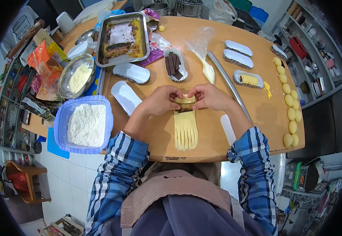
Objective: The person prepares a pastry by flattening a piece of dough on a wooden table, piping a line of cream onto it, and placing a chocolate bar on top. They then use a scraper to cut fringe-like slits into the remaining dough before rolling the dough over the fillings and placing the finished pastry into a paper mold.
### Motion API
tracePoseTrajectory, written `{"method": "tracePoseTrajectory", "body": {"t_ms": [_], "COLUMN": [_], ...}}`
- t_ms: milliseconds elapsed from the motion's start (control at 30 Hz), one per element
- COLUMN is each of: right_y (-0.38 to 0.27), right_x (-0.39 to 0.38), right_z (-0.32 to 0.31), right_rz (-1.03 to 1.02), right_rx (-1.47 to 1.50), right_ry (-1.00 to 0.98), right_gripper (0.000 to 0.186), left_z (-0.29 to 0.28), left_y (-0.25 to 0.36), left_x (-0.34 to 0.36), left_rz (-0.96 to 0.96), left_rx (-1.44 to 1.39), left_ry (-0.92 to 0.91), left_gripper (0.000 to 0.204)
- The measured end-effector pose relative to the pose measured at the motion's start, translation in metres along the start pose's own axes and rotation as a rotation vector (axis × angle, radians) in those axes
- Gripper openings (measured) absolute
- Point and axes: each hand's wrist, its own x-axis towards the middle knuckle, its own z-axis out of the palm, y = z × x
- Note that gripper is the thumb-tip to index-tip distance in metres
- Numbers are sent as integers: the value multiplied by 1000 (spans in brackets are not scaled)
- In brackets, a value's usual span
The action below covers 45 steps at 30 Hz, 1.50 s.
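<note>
A flat strip of pale dough (186, 128) lies on the table in front of me, its near end cut into several narrow strands. Across its far part rests a brown slab of filling (186, 107) with a dark layer beneath. My left hand (164, 100) pinches the left corner of the dough's far end, and my right hand (211, 97) pinches the right corner. Between them the dough is lifted and folded partly over the filling. Fingertips of both hands also touch the filling's ends. Beyond my hands, dark chocolate bars (173, 66) sit in a white paper mould.
At left stand a purple tub of flour (110, 118), a steel bowl (65, 78) and a metal tray (144, 47) of filling. A metal rod (230, 84), a white scraper (228, 129), paper moulds (238, 58) and several dough balls (288, 100) lie right. Another person's arm (19, 43) shows far left.
</note>
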Motion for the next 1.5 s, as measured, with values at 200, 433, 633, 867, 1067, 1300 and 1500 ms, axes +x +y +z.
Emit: {"method": "tracePoseTrajectory", "body": {"t_ms": [200,433,633,867,1067,1300,1500], "right_y": [9,14,13,18,20,27,30], "right_x": [-7,-21,-29,-34,-42,-46,-48], "right_z": [9,26,41,48,58,61,65], "right_rz": [-90,-416,-572,-798,-872,-890,-869], "right_rx": [-34,-268,-442,-729,-950,-1074,-1052], "right_ry": [109,315,526,616,700,633,596], "right_gripper": [29,25,25,15,18,27,29], "left_z": [11,24,34,40,42,45,49], "left_y": [12,10,7,3,-2,-1,-11], "left_x": [-11,-21,-28,-33,-37,-52,-65], "left_rz": [-37,301,489,693,759,729,669], "left_rx": [65,258,496,861,1049,1100,1117], "left_ry": [87,287,380,440,447,452,429], "left_gripper": [30,24,21,12,16,22,24]}}
